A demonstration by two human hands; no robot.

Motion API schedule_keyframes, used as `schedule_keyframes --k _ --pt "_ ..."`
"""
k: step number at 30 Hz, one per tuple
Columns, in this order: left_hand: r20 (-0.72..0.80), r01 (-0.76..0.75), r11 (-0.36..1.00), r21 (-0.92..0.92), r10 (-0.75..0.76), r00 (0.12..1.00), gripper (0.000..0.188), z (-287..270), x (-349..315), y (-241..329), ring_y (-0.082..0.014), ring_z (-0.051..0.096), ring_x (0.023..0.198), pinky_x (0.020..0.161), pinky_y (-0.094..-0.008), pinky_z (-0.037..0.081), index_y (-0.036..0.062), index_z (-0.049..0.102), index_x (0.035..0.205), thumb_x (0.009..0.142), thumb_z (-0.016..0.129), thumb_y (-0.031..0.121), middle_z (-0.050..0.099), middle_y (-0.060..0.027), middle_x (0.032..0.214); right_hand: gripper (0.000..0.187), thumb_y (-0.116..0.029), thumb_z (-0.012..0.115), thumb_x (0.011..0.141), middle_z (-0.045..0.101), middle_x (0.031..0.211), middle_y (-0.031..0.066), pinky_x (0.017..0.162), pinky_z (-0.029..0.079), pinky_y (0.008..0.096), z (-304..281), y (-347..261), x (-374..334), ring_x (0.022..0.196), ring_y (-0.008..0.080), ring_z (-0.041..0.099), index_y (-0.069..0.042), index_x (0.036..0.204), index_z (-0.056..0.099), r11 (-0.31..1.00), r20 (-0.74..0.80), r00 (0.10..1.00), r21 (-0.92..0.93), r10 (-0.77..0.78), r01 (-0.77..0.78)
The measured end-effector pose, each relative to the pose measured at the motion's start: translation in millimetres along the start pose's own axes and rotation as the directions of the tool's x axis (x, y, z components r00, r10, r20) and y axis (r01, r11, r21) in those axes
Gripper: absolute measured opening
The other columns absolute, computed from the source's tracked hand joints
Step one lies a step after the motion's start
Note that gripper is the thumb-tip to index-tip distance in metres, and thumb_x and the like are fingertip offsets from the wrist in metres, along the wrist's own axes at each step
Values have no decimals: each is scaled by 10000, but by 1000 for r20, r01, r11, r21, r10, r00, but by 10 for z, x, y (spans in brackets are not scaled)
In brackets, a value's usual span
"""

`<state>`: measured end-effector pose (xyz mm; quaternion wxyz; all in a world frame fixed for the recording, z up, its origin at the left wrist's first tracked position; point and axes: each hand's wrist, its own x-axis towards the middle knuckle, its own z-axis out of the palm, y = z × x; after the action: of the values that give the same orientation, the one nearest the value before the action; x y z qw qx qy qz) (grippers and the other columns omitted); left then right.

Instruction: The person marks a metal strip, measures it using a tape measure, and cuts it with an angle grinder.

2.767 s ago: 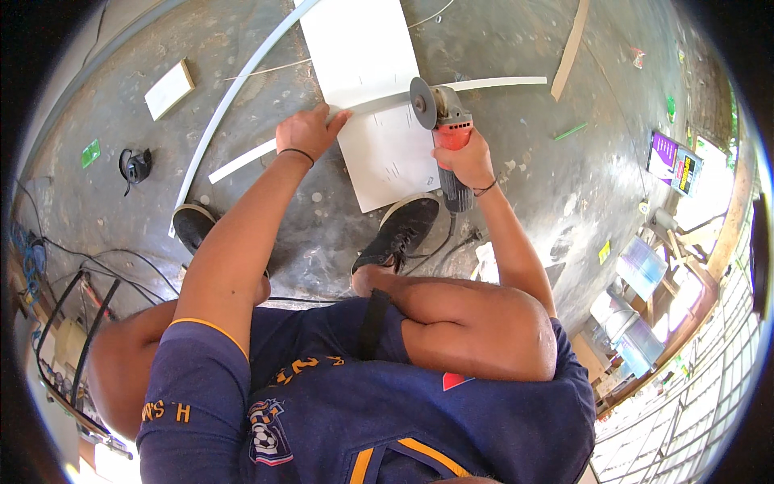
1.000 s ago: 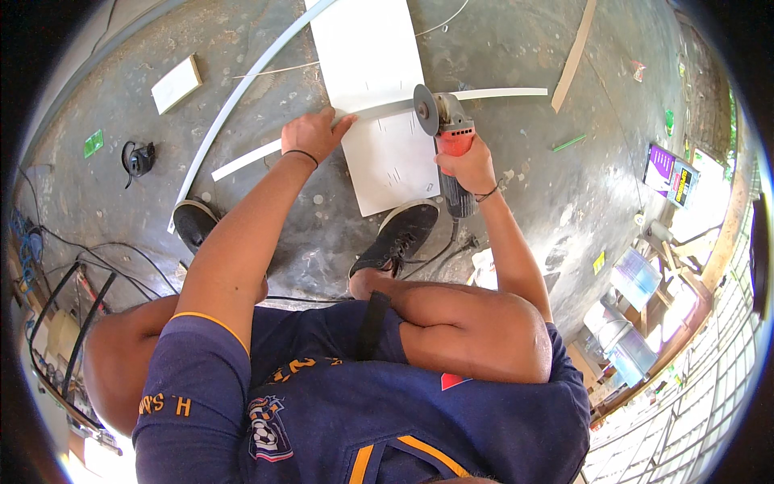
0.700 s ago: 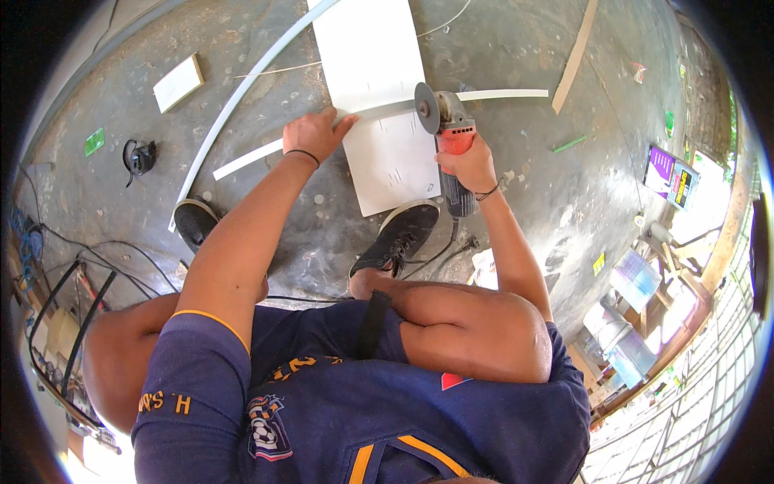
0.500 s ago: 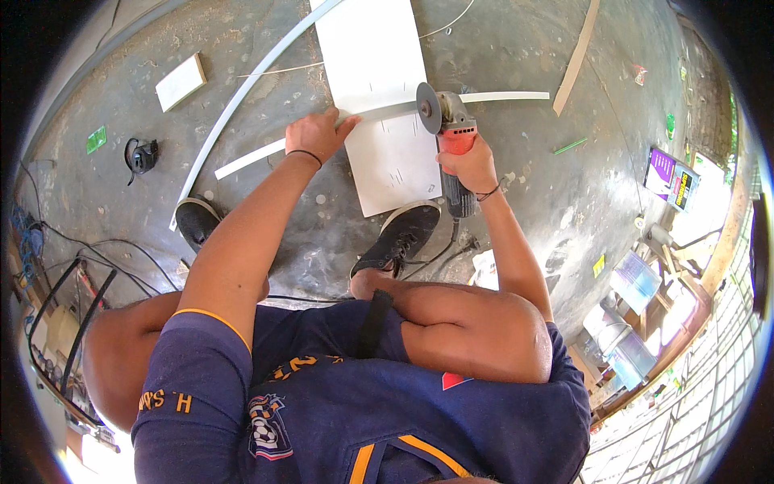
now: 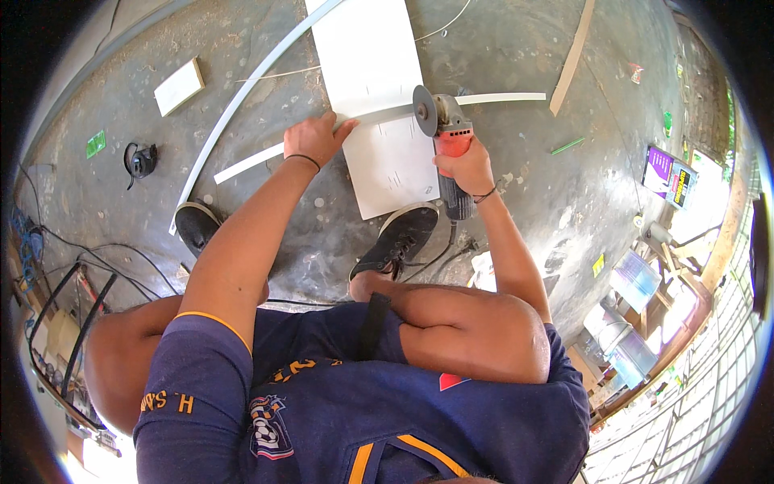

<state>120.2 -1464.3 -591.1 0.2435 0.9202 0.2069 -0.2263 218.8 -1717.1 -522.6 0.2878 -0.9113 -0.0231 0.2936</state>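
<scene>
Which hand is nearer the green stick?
Right. The right hand, around the grinder, is just left of the green stick in the view; the left hand, on the white strip, is much farther left, past the grinder.

Yellow lettering (image 5: 185, 402) on navy sleeve (image 5: 201, 367); print (image 5: 684, 185) (white, yellow) on purple package (image 5: 659, 168).

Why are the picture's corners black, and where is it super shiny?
All in the head view: the fisheye lens leaves black corners and bends straight edges near the rim; light glares off the floor beside the right arm and fades the bars at lower right; the grinder and right hand look clear.
</scene>
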Motion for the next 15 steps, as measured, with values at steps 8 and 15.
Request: schedule_keyframes --k 8,15 --pt "-20 -9 1000 -9 9 1000 574 2 -17 5 -319 656 794 687 -455 513 117 632 895 880 391 638 673 -142 801 496 -211 784 579 659 907 103 765 498 318 6 -9 11 819 199 632 -1 987 597 1000 5 1000 20 18 -18" --pt "24 -13 999 -48 14 1000 568 -1 3 -17 -313 655 788 675 -453 510 114 620 874 880 395 636 670 -137 789 463 -190 781 592 658 898 100 746 501 310 28 63 3 808 177 628 6 973 603 999 2 1000 48 -5 5"
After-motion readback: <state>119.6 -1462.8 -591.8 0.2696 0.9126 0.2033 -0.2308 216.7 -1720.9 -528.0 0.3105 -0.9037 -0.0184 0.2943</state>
